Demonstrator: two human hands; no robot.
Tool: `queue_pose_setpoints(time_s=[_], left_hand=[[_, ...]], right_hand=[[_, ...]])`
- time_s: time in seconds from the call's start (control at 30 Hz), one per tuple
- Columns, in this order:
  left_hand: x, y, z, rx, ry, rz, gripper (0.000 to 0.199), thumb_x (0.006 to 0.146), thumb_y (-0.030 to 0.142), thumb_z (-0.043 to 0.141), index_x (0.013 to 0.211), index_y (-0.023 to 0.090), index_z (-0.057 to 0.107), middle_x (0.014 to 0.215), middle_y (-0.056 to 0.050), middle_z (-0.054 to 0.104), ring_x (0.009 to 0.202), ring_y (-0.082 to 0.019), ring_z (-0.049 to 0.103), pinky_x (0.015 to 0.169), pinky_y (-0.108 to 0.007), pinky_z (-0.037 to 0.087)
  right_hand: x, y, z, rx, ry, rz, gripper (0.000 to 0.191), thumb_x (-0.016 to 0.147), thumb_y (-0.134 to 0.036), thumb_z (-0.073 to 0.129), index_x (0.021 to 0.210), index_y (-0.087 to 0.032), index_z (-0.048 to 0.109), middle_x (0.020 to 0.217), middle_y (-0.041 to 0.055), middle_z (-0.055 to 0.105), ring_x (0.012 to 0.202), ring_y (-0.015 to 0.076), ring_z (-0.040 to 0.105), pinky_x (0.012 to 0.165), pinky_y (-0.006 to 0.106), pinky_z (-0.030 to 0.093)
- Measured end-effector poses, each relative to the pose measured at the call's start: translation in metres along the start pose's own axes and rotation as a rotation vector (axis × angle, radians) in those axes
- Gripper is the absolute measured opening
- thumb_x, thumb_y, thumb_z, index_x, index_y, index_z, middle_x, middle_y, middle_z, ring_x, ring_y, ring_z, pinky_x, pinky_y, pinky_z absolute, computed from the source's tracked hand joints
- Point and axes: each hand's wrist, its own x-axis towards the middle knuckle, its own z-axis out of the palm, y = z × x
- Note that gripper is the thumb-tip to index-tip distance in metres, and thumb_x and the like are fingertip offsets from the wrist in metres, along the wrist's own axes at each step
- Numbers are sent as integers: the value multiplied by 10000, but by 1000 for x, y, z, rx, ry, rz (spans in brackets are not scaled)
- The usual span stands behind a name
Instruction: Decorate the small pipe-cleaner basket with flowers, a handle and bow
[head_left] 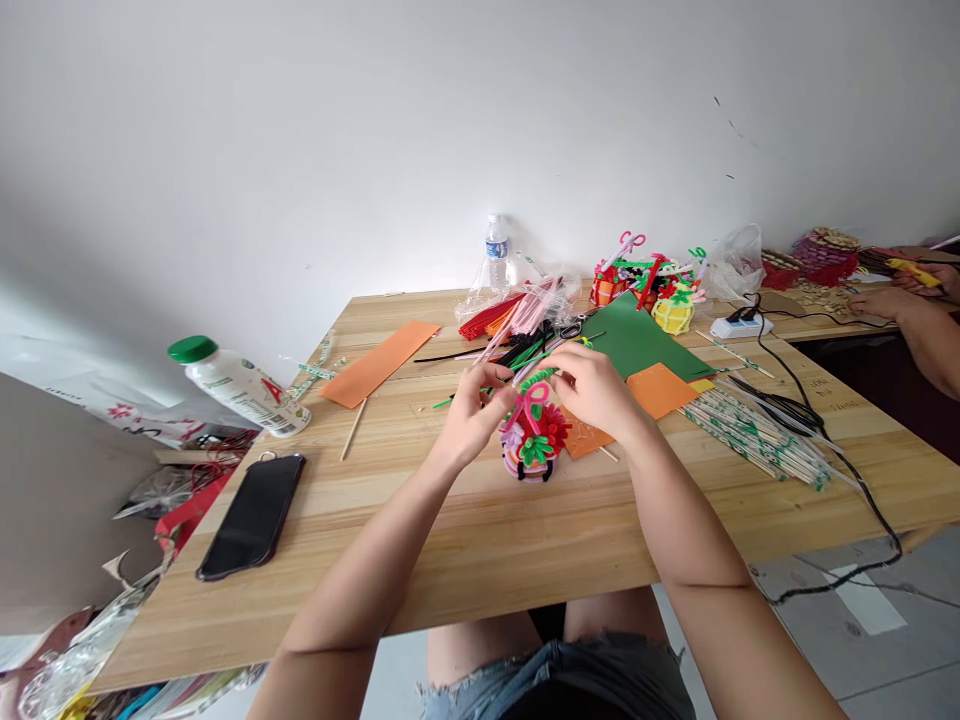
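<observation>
A small pipe-cleaner flower basket (534, 452) stands on the table in front of me, with red, pink, lilac and green fuzzy blooms and a pink looped bow. Its green twisted handle (537, 378) arches over the top. My left hand (474, 412) is closed at the left end of that handle, fingertips pinched beside the bow. On the other side, my right hand (589, 390) pinches the right end of the handle between thumb and fingers. The fingers partly hide where the handle meets the basket.
Behind my hands lie bundled pipe cleaners (491, 318), a green sheet (649, 340) and orange sheets (379, 365). Finished baskets (673, 315) stand at the back. Wrapped sticks (761, 440), a power strip (741, 327) and a co-worker's hands (874, 302) are right; a phone (253, 517) and bottle (240, 388) left.
</observation>
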Motion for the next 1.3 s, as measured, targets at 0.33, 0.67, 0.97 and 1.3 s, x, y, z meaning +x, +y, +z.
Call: queue_pose_setpoints(time_s=[0.33,0.67,0.97,1.3], left_hand=[[-1,5,-8,-207,-40,20,179,767,371,708,745,194,691,1021,-48,609,946,-189,594,816,-317,503],[-6,24,-21,-222,86,103,288,692,410,784,709,189,600,828,-29,620,775,-151,598,705,-287,490],[-2,66,-82,-113,648,900,454,705,453,776,656,212,394,478,83,497,413,-89,425,463,-266,404],[4,69,-93,79,947,989,533,685,582,614,690,265,187,390,154,211,286,-79,204,354,-237,278]], right_hand=[[0,2,1,-3,-8,15,271,801,-28,519,957,-154,702,948,79,670,735,166,613,650,271,467],[0,3,0,4,5,6,276,800,-30,518,952,-167,703,949,77,672,762,173,620,664,275,472],[0,3,-1,-3,-6,9,266,796,-24,519,949,-141,702,944,85,677,753,172,615,694,282,472],[0,5,0,-3,18,-11,273,795,-31,518,933,-169,709,930,78,676,763,173,624,702,282,488]])
